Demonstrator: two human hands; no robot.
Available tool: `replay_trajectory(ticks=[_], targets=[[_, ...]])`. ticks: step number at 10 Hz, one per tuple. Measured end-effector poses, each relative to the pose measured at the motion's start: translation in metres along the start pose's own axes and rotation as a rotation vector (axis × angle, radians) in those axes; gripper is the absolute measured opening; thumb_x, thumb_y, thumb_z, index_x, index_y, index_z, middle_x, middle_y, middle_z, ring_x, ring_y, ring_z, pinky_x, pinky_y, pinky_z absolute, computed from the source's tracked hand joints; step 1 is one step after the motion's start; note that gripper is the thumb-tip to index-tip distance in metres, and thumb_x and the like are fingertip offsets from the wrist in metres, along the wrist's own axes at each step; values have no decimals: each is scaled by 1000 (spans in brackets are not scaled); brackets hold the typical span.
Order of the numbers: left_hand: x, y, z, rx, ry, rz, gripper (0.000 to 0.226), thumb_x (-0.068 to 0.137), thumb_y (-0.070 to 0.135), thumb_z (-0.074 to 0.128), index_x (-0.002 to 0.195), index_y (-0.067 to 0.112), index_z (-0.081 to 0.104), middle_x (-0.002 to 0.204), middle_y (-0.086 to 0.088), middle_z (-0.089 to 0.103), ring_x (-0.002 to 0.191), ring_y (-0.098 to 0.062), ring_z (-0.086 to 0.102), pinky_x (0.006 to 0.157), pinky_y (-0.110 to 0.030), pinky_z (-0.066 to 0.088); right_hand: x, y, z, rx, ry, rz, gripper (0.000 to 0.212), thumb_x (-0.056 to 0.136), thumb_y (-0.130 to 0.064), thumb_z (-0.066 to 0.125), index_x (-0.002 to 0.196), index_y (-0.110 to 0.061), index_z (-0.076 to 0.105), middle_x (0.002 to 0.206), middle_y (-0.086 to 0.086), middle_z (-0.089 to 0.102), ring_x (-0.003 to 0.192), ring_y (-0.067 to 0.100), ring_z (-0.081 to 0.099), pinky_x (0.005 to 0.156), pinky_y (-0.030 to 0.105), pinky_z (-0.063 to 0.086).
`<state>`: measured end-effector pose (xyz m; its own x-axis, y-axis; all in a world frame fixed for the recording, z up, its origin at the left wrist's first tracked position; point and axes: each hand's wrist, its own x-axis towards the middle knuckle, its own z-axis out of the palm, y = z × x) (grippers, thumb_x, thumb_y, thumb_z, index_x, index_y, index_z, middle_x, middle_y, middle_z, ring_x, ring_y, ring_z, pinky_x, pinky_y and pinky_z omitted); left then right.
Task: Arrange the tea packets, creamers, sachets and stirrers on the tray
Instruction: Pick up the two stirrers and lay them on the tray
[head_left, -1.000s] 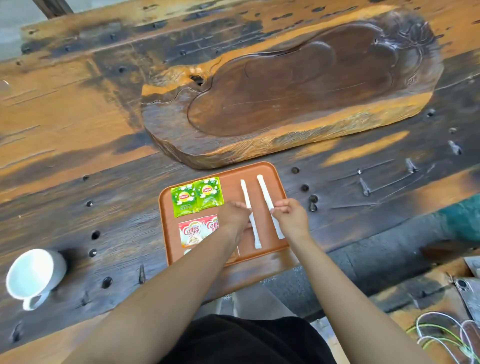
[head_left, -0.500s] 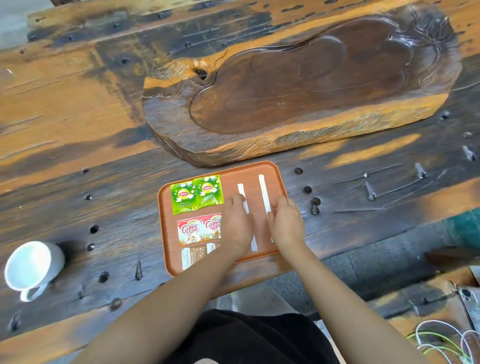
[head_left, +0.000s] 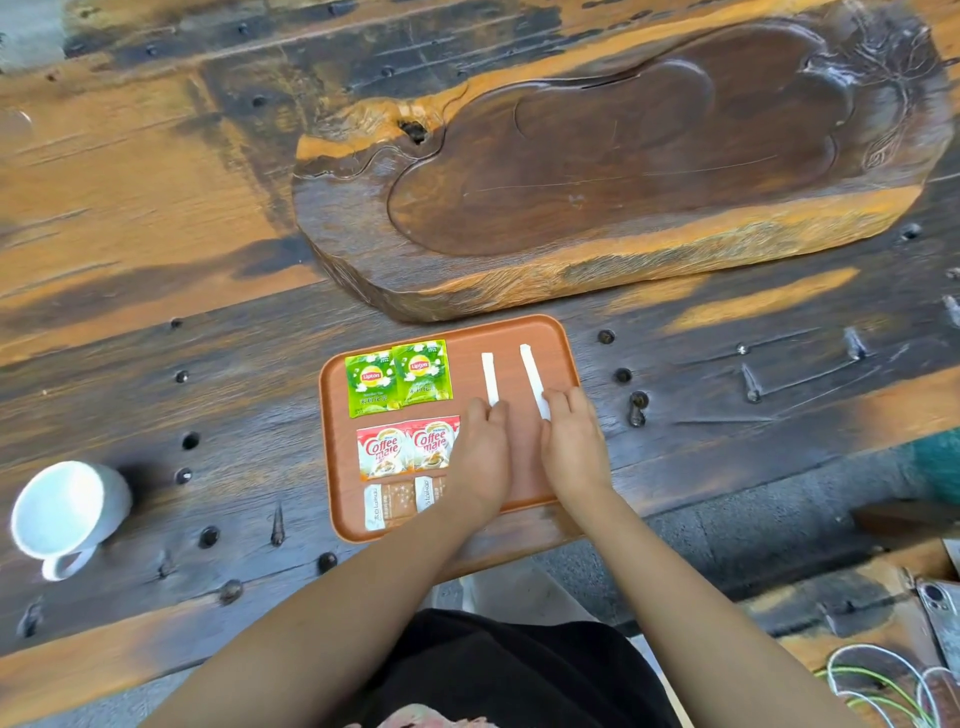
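Stirrers (head_left: 489, 376) are laid in the tray's (head_left: 566, 358) right half, their near ends pressed flat under the fingers (head_left: 496, 413) of the left hand (head_left: 480, 457) and right hand (head_left: 574, 441), nothing being gripped. They are judged light, thin and slippery, best pinched at an end. "Lipton" is read on the far-left tea packets (head_left: 397, 376), "Coffee mate" on the creamers (head_left: 408, 449); the nearest sachets' (head_left: 389, 504) print is illegible.

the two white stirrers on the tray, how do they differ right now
The left stirrer lies almost straight up the tray; the right stirrer leans, its far end tilted left. The right one's far end reaches further up the tray. The left hand rests on the left one, the right hand on the right. Both are white, thin, and partly covered.
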<state>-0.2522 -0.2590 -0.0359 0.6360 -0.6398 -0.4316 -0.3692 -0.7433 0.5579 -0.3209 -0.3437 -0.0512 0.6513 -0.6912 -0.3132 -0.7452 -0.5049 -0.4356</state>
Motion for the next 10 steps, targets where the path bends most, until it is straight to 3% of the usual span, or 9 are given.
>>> replay_trajectory(ticks=[8, 9, 10], targets=[[7, -7, 5, -5, 27, 17, 39, 89, 4, 48, 128, 8, 45, 129, -16, 45, 108, -33, 52, 84, -30, 43, -1, 0, 2, 79, 56, 41, 34, 90, -6, 45, 124, -4, 48, 125, 14, 47, 114, 29, 47, 86, 38, 44], [3, -6, -5, 48, 43, 73, 43, 89, 9, 50, 131, 11, 43, 125, -13, 44, 106, -29, 52, 85, -31, 45, 1, 3, -9, 131, 132, 52, 27, 90, -11, 47, 116, -3, 52, 118, 16, 50, 106, 33, 51, 80, 39, 45], [3, -13, -21, 36, 135, 87, 39, 88, 10, 49, 128, 11, 49, 121, -13, 48, 106, -28, 52, 84, -33, 46, 9, 14, -25, 192, 237, 108, 28, 89, -10, 50, 116, -2, 54, 115, 17, 53, 107, 33, 50, 86, 40, 43]])
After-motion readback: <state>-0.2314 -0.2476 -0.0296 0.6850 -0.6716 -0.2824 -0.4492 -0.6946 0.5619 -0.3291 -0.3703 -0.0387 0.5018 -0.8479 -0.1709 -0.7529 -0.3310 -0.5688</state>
